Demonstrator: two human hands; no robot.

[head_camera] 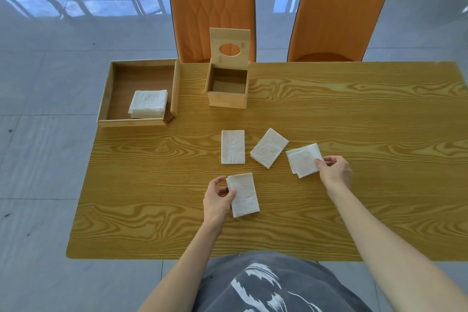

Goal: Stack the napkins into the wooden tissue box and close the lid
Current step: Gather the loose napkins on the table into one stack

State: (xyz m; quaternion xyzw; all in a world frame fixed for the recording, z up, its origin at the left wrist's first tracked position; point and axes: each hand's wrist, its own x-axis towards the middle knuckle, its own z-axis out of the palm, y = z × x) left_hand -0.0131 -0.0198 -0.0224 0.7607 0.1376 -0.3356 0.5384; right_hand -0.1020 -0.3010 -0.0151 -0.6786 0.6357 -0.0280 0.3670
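The wooden tissue box (pixel 226 100) stands at the back middle of the table, its lid (pixel 229 34) with an oval hole raised upright; the inside looks empty. Several folded white napkins lie on the table. My left hand (pixel 216 199) pinches the left edge of the near napkin (pixel 244 195). My right hand (pixel 334 171) grips the right edge of the rightmost napkin (pixel 302 161). Two more napkins lie loose between them and the box: an upright napkin (pixel 233 146) and a tilted napkin (pixel 269 147).
A shallow wooden tray (pixel 138 121) at the table's back left corner holds a stack of napkins (pixel 149 104). Two orange chairs (pixel 214 7) stand behind the far edge of the table (pixel 354 114). Grey tiled floor lies to the left.
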